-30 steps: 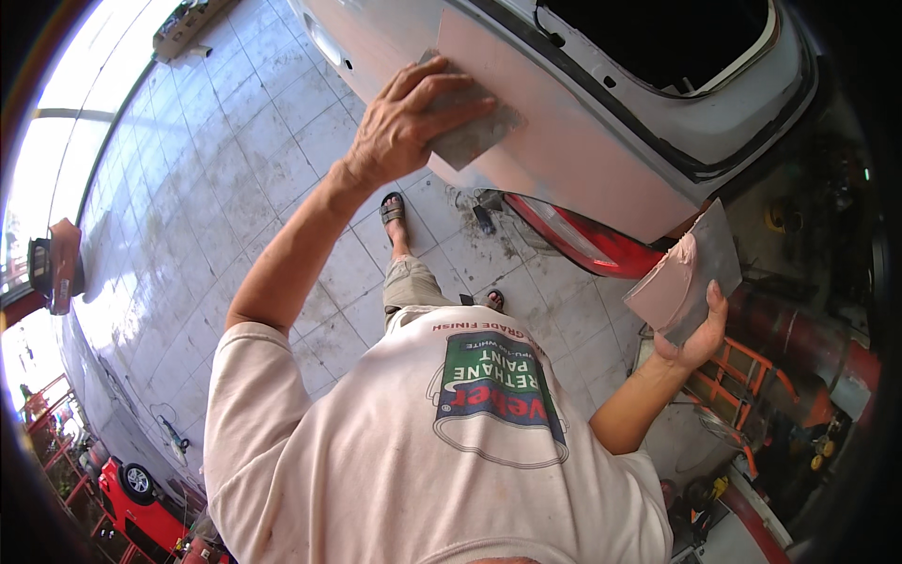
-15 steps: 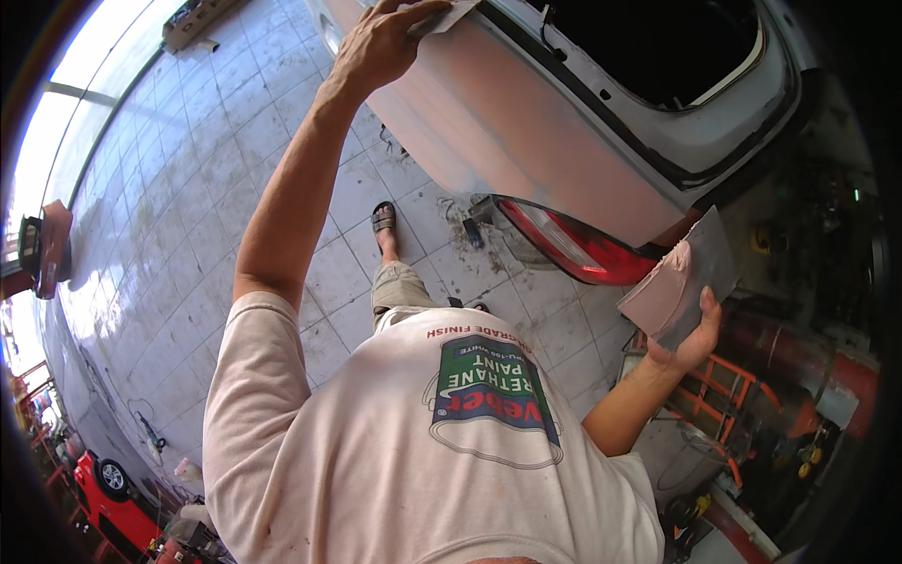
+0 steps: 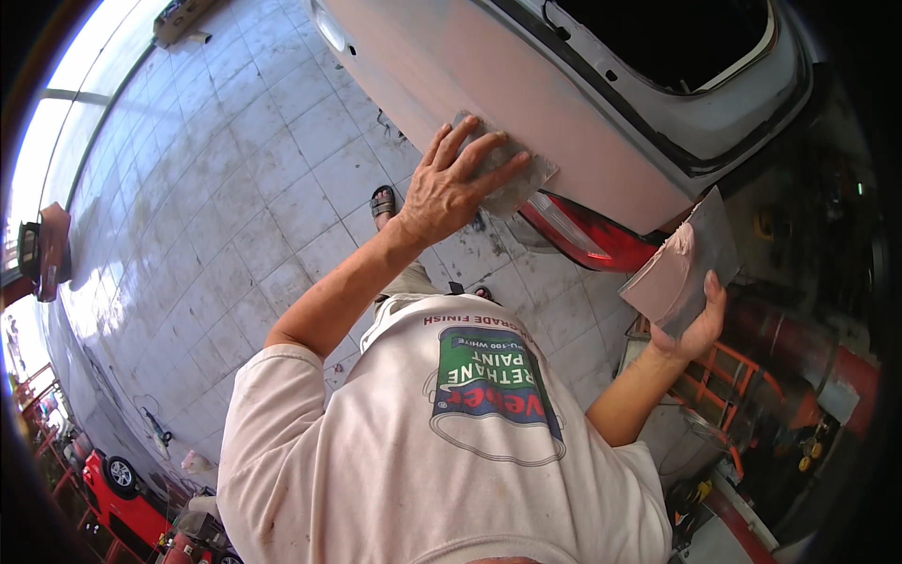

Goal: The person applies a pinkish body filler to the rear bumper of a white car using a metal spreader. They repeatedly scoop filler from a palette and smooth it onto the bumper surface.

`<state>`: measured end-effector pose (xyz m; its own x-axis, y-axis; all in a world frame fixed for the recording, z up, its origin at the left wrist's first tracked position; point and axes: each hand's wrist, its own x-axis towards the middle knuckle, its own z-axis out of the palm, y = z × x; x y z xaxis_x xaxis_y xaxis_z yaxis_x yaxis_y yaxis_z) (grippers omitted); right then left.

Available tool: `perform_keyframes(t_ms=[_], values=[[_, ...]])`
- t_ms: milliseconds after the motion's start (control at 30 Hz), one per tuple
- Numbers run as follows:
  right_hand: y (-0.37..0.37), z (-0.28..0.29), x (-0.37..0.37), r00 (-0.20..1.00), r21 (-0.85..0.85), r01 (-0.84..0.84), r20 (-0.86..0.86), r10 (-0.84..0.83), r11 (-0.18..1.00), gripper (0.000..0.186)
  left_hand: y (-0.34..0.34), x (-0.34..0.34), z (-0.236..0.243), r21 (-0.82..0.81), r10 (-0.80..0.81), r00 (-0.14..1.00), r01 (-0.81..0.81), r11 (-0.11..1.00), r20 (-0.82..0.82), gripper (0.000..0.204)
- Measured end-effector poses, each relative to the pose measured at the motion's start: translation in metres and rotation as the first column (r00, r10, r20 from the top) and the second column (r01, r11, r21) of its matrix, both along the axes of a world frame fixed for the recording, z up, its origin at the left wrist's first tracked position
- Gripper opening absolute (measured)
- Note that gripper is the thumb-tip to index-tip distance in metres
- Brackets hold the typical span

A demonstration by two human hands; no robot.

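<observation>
Paste (image 3: 658, 282), pink and thick, covers one part of the plate (image 3: 722, 240) in the head view. The right hand (image 3: 695, 320) grips the plate by its bare near end, thumb on top, probably to keep skin off the paste. It holds the plate beside the taillight (image 3: 587, 237), likely so the supply is within reach.

The left hand (image 3: 446, 193) holds a spreader (image 3: 526, 183), fingers splayed across its back, perhaps to share pressure along the blade. The spreader overlaps the lower edge of the pinkish panel (image 3: 583, 122); whether it touches cannot be told.

The left thumb cannot be made out, and the plate hides the right fingers. The frame's top cuts off the car (image 3: 742, 136); its window opening (image 3: 667, 42) is black inside.
</observation>
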<state>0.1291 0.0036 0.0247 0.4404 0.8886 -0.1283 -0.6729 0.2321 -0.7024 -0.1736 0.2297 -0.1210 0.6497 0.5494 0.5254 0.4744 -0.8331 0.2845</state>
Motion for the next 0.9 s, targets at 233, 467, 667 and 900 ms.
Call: perform_keyframes(t_ms=[233,467,667,900], values=[[-0.001,-0.014,-0.005,0.986,0.296,-0.078,-0.118,0.118,0.952,0.075,0.088,-0.043,0.057,-0.103,0.097,0.981,-0.081,0.991,0.167,0.075],[-0.017,-0.035,-0.001,0.970,0.389,-0.186,-0.073,0.231,0.902,0.079,0.210,-0.032,0.079,-0.001,0.137,0.987,-0.137,0.991,0.089,0.050],[-0.050,-0.044,0.006,0.987,0.315,-0.089,-0.096,0.125,0.945,0.088,0.092,0.009,0.083,-0.025,0.091,0.995,-0.090,0.996,0.027,0.064],[-0.007,-0.029,-0.006,1.000,0.002,0.003,0.015,-0.003,1.000,0.071,-0.018,0.010,0.035,-0.036,-0.030,0.999,0.031,0.999,0.022,0.082]])
